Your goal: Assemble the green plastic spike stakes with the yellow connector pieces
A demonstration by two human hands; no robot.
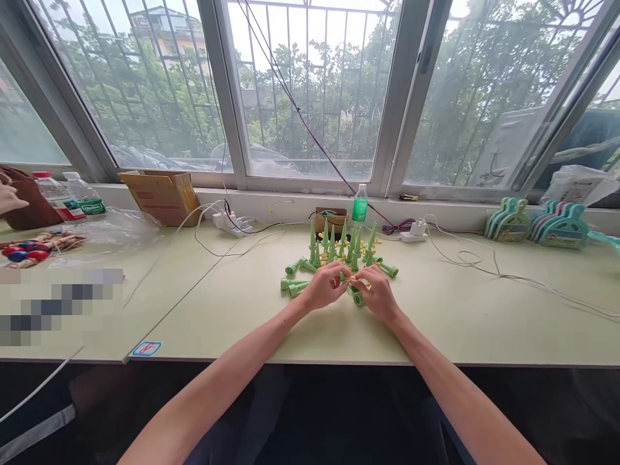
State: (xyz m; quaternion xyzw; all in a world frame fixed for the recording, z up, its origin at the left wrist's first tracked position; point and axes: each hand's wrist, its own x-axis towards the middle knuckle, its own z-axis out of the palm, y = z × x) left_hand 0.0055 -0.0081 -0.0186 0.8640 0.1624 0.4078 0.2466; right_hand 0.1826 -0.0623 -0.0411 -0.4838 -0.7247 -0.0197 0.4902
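Observation:
My left hand (327, 285) and my right hand (378, 294) meet over the table, thumbs and fingers pinched together. Between their fingertips is a small yellow plastic piece (352, 278), mostly covered by the fingers. Just beyond the hands, several green plastic spikes (326, 239) stand with their points up. More green spikes lie on their sides to the left, one of them a tapered tube (293, 266), and another lies at the right (389, 268). Small yellow pieces show among the upright spikes, partly hidden.
A green-labelled bottle (360, 205) and a small brown box (330, 223) stand behind the spikes. Power strips (232, 223) and white cables run along the back. A cardboard box (159, 197) is left; pastel plastic items (559, 225) are right. Another person's hand (10, 197) shows far left.

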